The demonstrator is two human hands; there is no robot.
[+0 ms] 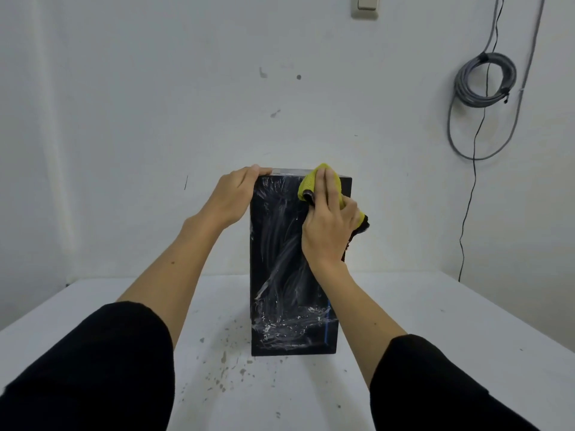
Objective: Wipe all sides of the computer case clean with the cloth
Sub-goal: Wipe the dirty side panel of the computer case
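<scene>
The computer case [280,269], black, stands upright at frame center on the white table [435,321], its near face toward me, covered w/ whitish smears and streaks, thickest in the lower part. A thin blue strip runs down near its lower right edge.

The cloth [314,183], yellow w/ a dark underside, sits against the case's upper right corner. Part of it pokes above my fingers at the top edge; a dark bit hangs out right of my palm, past the case's right side.

My right hand [329,225] presses the cloth onto the near face, upper right. Fingers are fairly straight and close together, pointing up toward the top edge, w/ the thumb tucked along the cloth on the left.

My left hand [233,194] is at the case's upper left corner. Fingers curl over the top edge, thumb lies along the top; palm against the left side. It's gripping the case.

Both forearms are bare, black sleeves [102,368] pushed up near the bottom of the frame.

The tabletop in front of the case has grey specks and splatter marks, lower center. Behind is a white wall w/ a few scuffs. Upper right: a grey coiled cable [483,79] hangs on the wall, w/ a thin black wire trailing down. Top edge, right of center: a light switch [365,4].
</scene>
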